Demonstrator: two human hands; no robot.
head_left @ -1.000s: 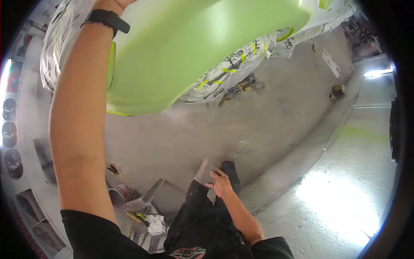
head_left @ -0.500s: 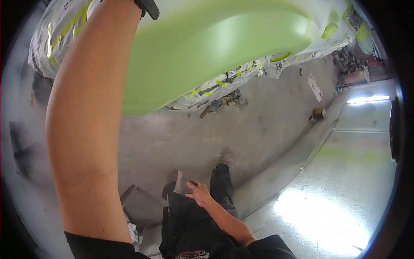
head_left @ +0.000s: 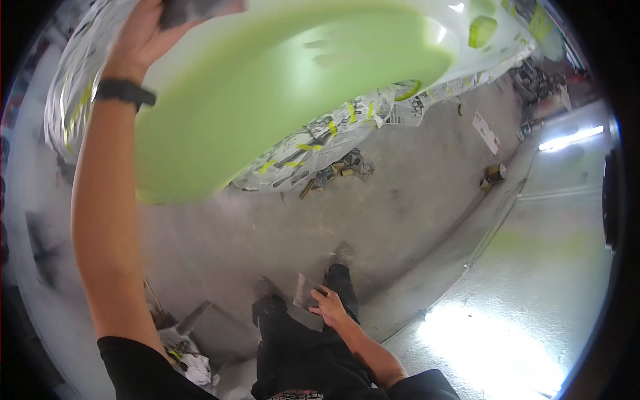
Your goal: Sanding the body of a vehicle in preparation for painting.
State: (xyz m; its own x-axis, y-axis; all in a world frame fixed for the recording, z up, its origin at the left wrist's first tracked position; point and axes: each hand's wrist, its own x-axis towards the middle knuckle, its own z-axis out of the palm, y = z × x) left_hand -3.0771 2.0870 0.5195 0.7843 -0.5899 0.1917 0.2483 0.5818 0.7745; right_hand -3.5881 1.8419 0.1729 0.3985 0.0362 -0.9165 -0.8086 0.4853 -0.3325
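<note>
At the top left, my left hand (head_left: 148, 37) is closed on a dark grey flat piece (head_left: 190, 10), which looks like sandpaper and is cut off by the upper edge. It is at the upper left part of a large curved vehicle panel (head_left: 267, 107), coated light green and fading to white at the rim. Whether the piece touches the panel I cannot tell. Low in front of my legs, my right hand (head_left: 329, 307) pinches a greyish rectangular sheet (head_left: 305, 291), also like sandpaper, well away from the panel.
Newspaper and plastic film (head_left: 300, 157) with yellow-green tape line the panel's lower edge. Scraps (head_left: 340, 172) lie on the grey floor (head_left: 400, 200) below it. A can (head_left: 492, 177) stands by the right wall (head_left: 560, 260). White crumpled material (head_left: 197, 370) is at lower left.
My left hand has come into view at the top left with the dark grey piece. My right hand and its sheet have shifted slightly right. The panel appears further left and lower.
</note>
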